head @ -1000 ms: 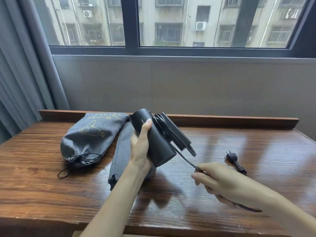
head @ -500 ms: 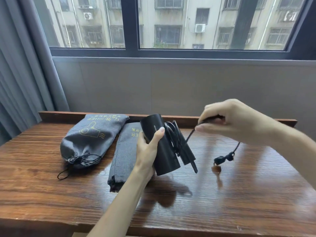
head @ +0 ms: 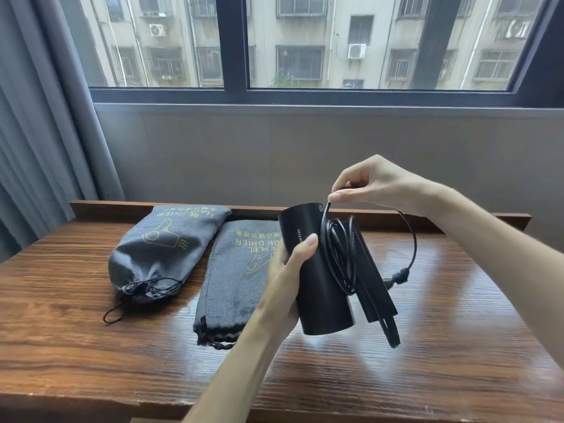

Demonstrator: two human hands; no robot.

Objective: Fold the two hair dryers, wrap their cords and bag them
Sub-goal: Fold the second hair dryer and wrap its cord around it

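Note:
My left hand (head: 285,271) grips a folded black hair dryer (head: 317,288) above the table, barrel tilted, handle lying along its right side. Several turns of its black cord (head: 338,254) circle the barrel and handle. My right hand (head: 369,186) pinches the cord just above the dryer's top end. The remaining cord arcs to the right, and the plug (head: 398,277) hangs behind the handle. A full grey drawstring bag (head: 164,251), cinched closed, lies at the left. A flat, empty-looking grey bag (head: 235,279) lies beside it, partly behind my left hand.
The wooden table (head: 91,346) has a raised back ledge (head: 457,216) against the wall under a window. A grey curtain (head: 36,132) hangs at the left. The table's front edge runs along the bottom of the view.
My right hand has carried the cord from low on the right up and over to the dryer's top, adding a turn. The plug has left the table and hangs closer to the dryer.

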